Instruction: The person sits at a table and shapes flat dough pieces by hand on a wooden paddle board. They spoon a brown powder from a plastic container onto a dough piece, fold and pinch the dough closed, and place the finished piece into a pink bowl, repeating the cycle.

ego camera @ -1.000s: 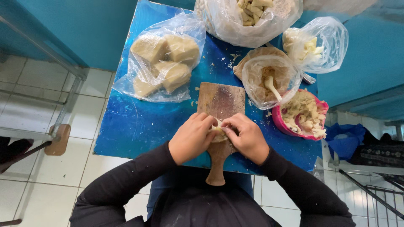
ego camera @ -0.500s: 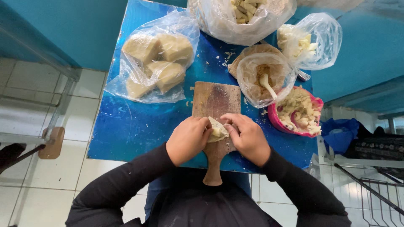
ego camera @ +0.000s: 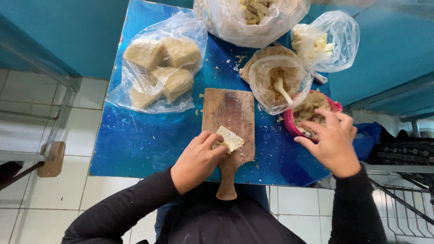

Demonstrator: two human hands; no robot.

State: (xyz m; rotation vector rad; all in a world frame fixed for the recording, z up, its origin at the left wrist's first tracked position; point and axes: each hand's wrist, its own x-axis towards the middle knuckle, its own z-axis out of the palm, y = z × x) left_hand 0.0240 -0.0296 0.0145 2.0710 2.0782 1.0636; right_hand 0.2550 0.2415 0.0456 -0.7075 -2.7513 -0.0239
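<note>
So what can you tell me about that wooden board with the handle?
The wooden board is a brown paddle shape, with a rounded handle pointing toward the person. It looks worn, with a dark stain and crumbs. It lies flat on the blue table, handle sticking past the edge. A pale wrapper rests on it, pressed by the left hand.

**The dough piece and the pink bowl**

A small, flat piece of pale dough point(ego camera: 229, 138) lies on the wooden board point(ego camera: 228, 118). It is light yellow and shaped a bit like a square with a pointed corner. It sits near the bottom of the board, just above the handle. The left hand point(ego camera: 197, 161) pinches its near edge with the fingers point(ego camera: 213, 141).

To the right of the board stands a pink bowl point(ego camera: 312, 118). It is full of crumbly, tan filling. The right hand point(ego camera: 333, 143) reaches into the bowl, and its fingers touch the filling.
</note>
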